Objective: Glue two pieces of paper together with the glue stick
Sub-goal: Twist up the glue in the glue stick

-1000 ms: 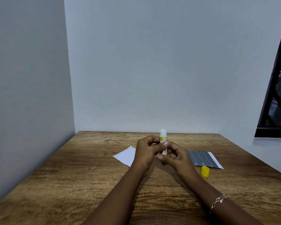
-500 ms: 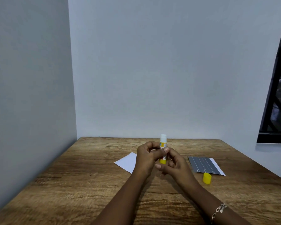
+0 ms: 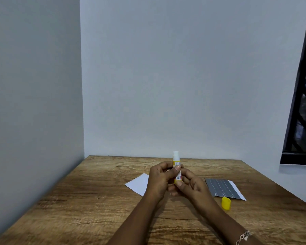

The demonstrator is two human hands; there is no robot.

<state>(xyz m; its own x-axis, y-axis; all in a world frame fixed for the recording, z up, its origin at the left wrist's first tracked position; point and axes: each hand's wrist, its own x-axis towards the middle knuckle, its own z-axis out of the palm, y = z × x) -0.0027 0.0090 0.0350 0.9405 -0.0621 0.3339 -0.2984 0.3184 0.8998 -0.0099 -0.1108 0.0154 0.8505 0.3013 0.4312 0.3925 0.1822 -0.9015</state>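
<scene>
Centre frame, fingers of the left hand (image 3: 159, 181) and right hand (image 3: 191, 186) cover the lower half of the glue stick (image 3: 176, 159), its label print too small to read. The left hand hides the right part of the white paper (image 3: 137, 184). The window (image 3: 304, 121) runs off the right edge.

Two papers lie on one table (image 3: 95, 200): one white sheet (image 3: 139, 184) at nine o'clock of the hands, one grey lined sheet (image 3: 223, 189) at three o'clock. There is one glue stick (image 3: 176, 163) and one yellow cap (image 3: 226, 203) at four o'clock. Two hands show, left hand (image 3: 159, 179) and right hand (image 3: 191, 186), with one bracelet (image 3: 243, 236).
</scene>
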